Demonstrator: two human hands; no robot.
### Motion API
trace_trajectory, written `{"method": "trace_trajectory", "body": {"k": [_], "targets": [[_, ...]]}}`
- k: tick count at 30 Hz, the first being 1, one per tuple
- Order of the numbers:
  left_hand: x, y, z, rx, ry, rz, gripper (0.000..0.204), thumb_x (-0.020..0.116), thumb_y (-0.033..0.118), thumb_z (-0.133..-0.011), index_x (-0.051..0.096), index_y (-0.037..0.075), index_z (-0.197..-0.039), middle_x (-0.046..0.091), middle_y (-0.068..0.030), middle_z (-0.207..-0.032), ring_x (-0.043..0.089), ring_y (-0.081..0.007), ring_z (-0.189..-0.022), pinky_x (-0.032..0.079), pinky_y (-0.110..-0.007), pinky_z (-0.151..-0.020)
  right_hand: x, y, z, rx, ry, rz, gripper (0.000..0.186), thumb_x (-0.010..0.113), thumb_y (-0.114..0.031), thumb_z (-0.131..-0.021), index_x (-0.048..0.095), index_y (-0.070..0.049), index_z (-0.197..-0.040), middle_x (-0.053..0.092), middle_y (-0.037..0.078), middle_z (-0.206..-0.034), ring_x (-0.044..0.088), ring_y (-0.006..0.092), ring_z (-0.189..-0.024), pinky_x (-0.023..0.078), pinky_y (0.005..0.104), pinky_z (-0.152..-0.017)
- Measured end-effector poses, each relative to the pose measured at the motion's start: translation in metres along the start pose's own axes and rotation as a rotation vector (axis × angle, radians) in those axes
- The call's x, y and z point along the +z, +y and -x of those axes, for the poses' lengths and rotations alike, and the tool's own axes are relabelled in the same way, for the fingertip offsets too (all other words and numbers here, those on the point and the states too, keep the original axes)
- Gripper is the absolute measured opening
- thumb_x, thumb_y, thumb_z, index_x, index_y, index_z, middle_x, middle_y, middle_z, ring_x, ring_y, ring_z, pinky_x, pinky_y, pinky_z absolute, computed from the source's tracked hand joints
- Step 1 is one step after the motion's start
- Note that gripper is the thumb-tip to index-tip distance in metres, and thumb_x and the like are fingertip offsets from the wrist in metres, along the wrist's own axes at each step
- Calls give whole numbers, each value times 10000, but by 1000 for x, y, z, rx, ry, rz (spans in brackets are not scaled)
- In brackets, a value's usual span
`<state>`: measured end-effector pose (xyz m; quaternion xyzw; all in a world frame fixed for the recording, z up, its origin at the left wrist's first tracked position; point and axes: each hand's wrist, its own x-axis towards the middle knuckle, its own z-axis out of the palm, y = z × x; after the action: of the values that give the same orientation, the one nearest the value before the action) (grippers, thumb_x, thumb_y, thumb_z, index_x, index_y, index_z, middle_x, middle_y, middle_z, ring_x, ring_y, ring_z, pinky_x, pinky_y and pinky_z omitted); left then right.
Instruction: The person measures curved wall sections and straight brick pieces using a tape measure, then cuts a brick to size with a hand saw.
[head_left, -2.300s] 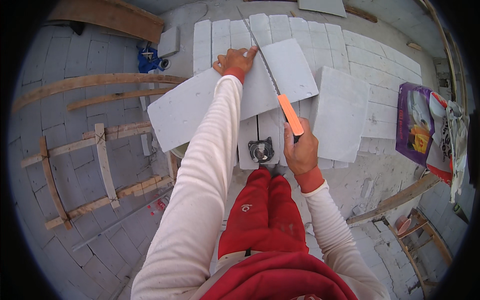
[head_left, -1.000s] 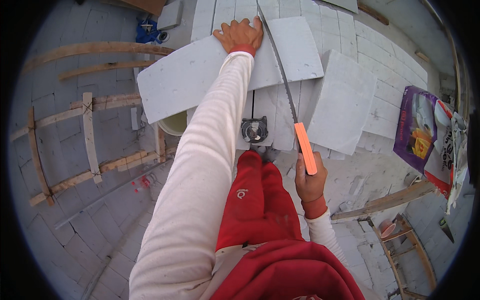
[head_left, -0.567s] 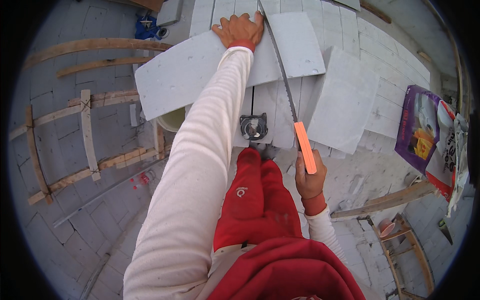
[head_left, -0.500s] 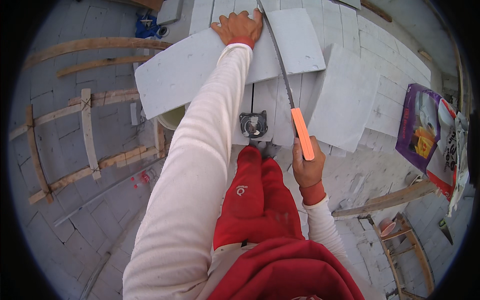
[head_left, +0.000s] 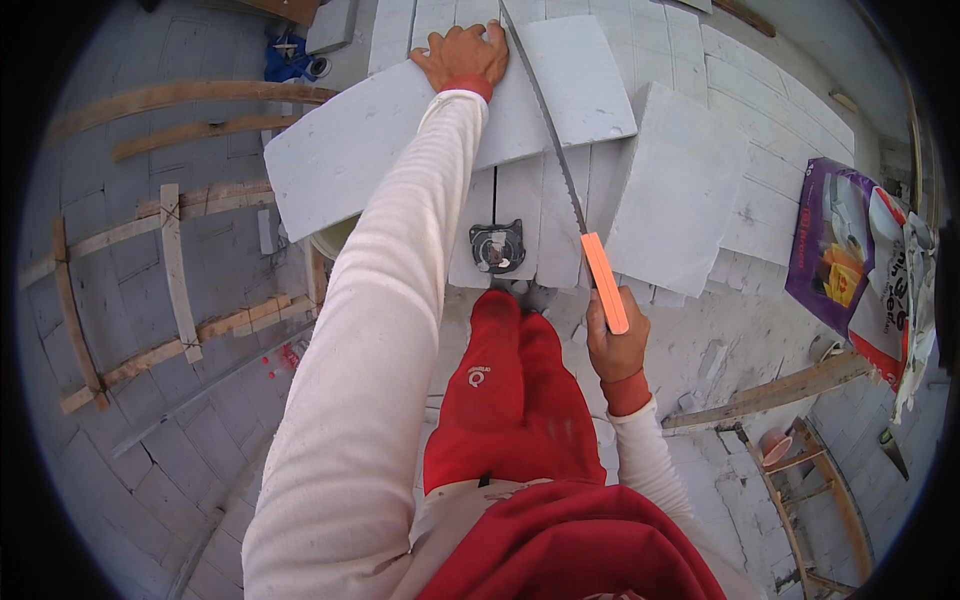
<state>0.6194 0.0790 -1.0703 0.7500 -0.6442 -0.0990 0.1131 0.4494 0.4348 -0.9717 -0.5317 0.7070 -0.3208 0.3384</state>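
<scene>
A long white block (head_left: 350, 155), likely lightweight concrete, lies slantwise on top of other white blocks. My left hand (head_left: 462, 58) rests on its far part with the fingers spread, and the thumb side is close to the saw blade. In my right hand (head_left: 618, 340), the fingers wrap round the orange handle of a hand saw (head_left: 603, 280). The toothed blade runs forward and a little left across the block; its far tip reaches the top of the picture. Below the block, a black tape measure (head_left: 497, 248) sits on the blocks near my knees.
Another white block (head_left: 680, 185) lies tilted at the right. Beyond it is a purple, white and red bag (head_left: 830, 250). Wooden frames (head_left: 170, 270) stand at the left, and a wooden ladder (head_left: 815, 490) is at the lower right. A bucket (head_left: 338, 236) is partly hidden beneath the block.
My right hand has drawn the saw a little back toward me. My left hand stays on the block. The whole view has shifted slightly.
</scene>
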Motion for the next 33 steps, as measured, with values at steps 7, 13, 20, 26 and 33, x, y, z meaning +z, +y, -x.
{"method": "trace_trajectory", "body": {"k": [7, 13, 20, 26, 33], "targets": [[-4, 8, -1, -6, -47, -3, 548, 357, 460, -1008, 768, 148, -1193, 733, -107, -1158, 593, -271, -1137, 242, -529, -1101, 11, -5, -35, 75, 16, -94, 87, 658, -56, -929, 589, -9, -904, 628, 139, -702, 641, 328, -589, 520, 361, -571], [-4, 7, -2, -18, -64, -26, 529, 358, 437, -1013, 778, 154, -1164, 735, -107, -1142, 588, -281, -1143, 252, -525, -1093, 5, 11, 25, -28, 36, 56, 120, 664, -65, -919, 563, -18, -873, 622, 144, -692, 653, 341, -609, 509, 380, -548], [12, 2, -4, 58, 90, -30, 507, 363, 375, -1013, 810, 137, -990, 742, -85, -1032, 596, -293, -1060, 249, -586, -1072, 22, 0, -30, 43, 17, -74, 39, 642, -10, -905, 612, 15, -913, 605, 130, -738, 636, 287, -583, 502, 344, -566], [-1, 4, -3, 23, -4, -28, 543, 336, 431, -993, 787, 159, -1122, 738, -119, -1117, 606, -311, -1096, 260, -543, -1074, 1, 20, 45, 0, 69, 28, 80, 647, -25, -914, 586, 13, -879, 580, 135, -683, 609, 277, -557, 487, 328, -553], [8, 3, -8, 45, 91, -16, 510, 361, 378, -1001, 813, 142, -993, 749, -86, -1004, 598, -294, -1055, 264, -569, -1058, 22, -4, -32, 93, 40, -98, 57, 656, -9, -875, 600, -4, -885, 616, 128, -702, 657, 309, -605, 528, 350, -580]]}}
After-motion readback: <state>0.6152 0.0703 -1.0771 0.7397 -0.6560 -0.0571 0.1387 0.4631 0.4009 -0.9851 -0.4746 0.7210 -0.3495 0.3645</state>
